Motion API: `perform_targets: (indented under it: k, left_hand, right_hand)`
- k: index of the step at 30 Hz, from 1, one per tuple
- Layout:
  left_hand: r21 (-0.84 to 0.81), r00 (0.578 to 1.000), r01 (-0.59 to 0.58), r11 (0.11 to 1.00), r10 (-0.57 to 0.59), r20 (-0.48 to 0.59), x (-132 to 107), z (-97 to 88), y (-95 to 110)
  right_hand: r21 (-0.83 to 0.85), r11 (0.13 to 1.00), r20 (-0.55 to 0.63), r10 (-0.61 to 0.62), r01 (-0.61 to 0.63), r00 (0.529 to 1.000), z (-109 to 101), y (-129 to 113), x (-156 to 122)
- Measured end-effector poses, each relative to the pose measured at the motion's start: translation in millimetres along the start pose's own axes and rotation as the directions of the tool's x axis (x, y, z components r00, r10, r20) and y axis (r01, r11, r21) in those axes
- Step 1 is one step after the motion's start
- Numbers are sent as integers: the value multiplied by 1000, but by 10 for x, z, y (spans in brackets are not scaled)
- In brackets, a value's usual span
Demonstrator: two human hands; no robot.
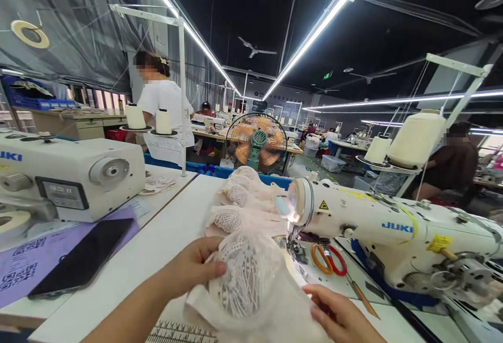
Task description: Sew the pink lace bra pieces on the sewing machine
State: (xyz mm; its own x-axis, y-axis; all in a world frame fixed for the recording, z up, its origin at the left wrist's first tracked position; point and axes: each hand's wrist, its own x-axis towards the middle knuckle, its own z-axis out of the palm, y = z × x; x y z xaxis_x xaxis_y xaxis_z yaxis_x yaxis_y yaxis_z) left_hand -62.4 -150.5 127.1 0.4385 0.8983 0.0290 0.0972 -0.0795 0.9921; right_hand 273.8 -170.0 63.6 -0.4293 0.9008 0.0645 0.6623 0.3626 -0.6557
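Two bare hands at a white table [157,227], both on one pale lace garment piece [241,277]. Piece lies at the near edge, directly in front of the wearer, left of and below the needle area of a white sewing machine [365,222] marked JUKI, whose lamp is lit.

Left hand [196,268]: narrow, thumb on top of the lace at its left side, fingers folded behind; fabric held between them. Right hand [336,311]: at the piece's right edge, fingers bent, fingertips against the cloth; cannot tell whether it grips or only steadies.

More pale lace pieces [239,201] run in a row behind the held one, toward the far edge. Right of the needle, scissors [329,260] with one orange and one red loop; near them, a wooden-handled tool [363,297]. Ruler markings [176,332] show under the garment's lower left side.

Left: dark phone [82,259] on a purple sheet [23,264], before a second machine [90,170]. Beyond the table, a large round fan [257,141]; a person in a white top [161,99] at far left, turned sideways.
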Motion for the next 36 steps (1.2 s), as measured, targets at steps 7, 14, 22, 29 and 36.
perform_targets:
  k: [7, 14, 22, 29, 36]
  left_hand:
    - [368, 926, 184, 912, -35, -375, 87, -470, -5]
    - [28, 872, 260, 965, -222, -436, 73, -217, 154]
    - [124, 829, 385, 915, -283, -482, 173, -274, -196]
    - [595, 840, 398, 699, -16, -543, 274, -395, -133]
    - [914, 920, -296, 279, 339, 195, 510, 471, -180]
  right_hand:
    - [-373, 927, -81, -82, 46, 993, 363, 167, 701]
    - [-368, 900, -268, -342, 233, 900, 528, 307, 796]
    - [-344, 865, -282, -466, 365, 839, 469, 426, 724]
    - [-626, 752, -157, -381, 207, 911, 460, 272, 757]
    - [-639, 741, -278, -470, 204, 838, 580, 364, 811]
